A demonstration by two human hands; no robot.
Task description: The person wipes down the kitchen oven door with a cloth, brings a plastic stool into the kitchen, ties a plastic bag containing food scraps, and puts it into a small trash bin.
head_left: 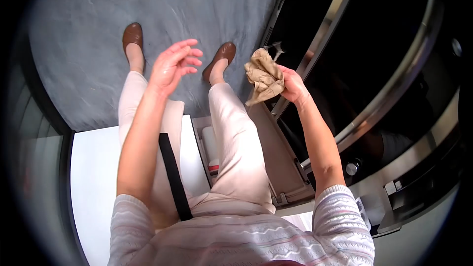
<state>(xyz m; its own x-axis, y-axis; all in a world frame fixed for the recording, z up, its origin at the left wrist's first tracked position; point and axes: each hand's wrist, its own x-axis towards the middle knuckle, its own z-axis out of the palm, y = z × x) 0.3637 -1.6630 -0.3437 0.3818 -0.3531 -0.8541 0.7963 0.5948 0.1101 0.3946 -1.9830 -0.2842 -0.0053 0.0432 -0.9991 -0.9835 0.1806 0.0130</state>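
Pinching the crumpled tan cloth [265, 75] in the right hand [294, 86] near upper centre — with the left hand [170, 68] loosely spread, upper left — best with folds gathered.

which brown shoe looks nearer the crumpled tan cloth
The brown shoe on the right foot; here, the brown shoe on the left foot looks farther from the crumpled tan cloth.

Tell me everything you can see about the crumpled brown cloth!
The cloth is light brown and looks like thin, soft fabric. It is bunched up, with lots of folds and darker creases, and one corner points down toward the person's lap. The right hand holds it by one side, up off the gray floor. The left hand isn't touching it.
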